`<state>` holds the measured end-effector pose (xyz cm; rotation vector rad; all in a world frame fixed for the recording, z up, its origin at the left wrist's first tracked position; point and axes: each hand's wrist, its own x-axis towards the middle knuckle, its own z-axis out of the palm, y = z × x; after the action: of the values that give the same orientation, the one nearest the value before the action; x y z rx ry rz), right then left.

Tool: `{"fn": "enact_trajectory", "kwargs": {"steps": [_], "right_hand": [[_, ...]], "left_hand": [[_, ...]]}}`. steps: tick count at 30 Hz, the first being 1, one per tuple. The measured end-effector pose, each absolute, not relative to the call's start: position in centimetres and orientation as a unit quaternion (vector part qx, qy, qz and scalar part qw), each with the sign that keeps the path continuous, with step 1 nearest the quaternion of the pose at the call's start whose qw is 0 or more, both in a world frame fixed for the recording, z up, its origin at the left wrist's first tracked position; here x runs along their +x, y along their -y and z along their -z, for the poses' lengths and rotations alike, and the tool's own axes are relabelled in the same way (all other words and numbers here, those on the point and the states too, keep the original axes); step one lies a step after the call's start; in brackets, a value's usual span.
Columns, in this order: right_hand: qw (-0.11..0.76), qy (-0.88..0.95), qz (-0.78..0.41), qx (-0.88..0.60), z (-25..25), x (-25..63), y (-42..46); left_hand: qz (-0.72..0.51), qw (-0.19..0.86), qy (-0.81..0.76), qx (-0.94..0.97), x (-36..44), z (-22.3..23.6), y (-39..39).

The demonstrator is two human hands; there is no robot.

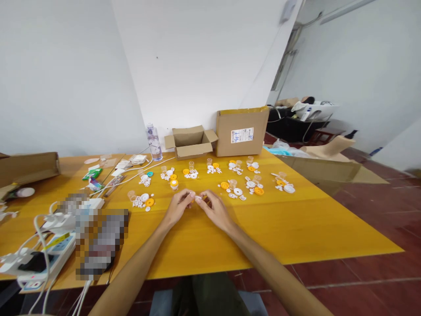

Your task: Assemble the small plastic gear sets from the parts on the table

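My left hand [179,205] and my right hand [215,208] meet over the middle of the table, fingertips close together. Both are closed in a pinch on small white plastic parts [198,198], mostly covered by the fingers; their exact kind cannot be made out. Just beyond my left hand stands a small clear cup with an orange and white top [174,184]. Around the hands lie several little groups of parts: orange discs [224,185], white discs [237,192], clear cups [233,183] and white cut-out pieces [232,196].
An open cardboard box [192,151], a closed carton [241,131] and a water bottle [154,142] stand along the wall. Power strips [61,245] with cables and a pixelated dark device [105,241] lie at the left. Another carton [322,171] stands beyond the right edge.
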<state>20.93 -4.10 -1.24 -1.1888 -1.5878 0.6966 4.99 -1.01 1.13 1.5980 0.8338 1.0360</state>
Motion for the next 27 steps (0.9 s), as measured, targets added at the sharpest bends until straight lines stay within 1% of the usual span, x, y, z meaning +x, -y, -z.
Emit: {"fn": "enact_trajectory", "kwargs": {"steps": [5,11,16,21,27], "right_hand": [[0.501,0.649,-0.295,-0.491,1.22,20.88,4.12],[0.49,0.677,-0.266,-0.481,1.15,20.91,4.04],[0.499,0.651,-0.294,-0.49,1.19,20.88,4.12],[0.49,0.673,-0.269,-0.484,1.17,20.99,4.02],[0.493,0.656,-0.299,-0.488,1.05,20.89,4.18]], "left_hand": [[-0.432,0.511,-0.346,0.658,5.0,-1.11,1.01],[-0.426,0.506,-0.349,0.664,5.02,-1.23,1.13],[-0.427,0.512,-0.355,0.655,5.0,-1.31,1.17],[-0.426,0.502,-0.351,0.665,4.96,-1.19,1.05],[-0.431,0.511,-0.35,0.657,4.99,-1.12,1.09]]}}
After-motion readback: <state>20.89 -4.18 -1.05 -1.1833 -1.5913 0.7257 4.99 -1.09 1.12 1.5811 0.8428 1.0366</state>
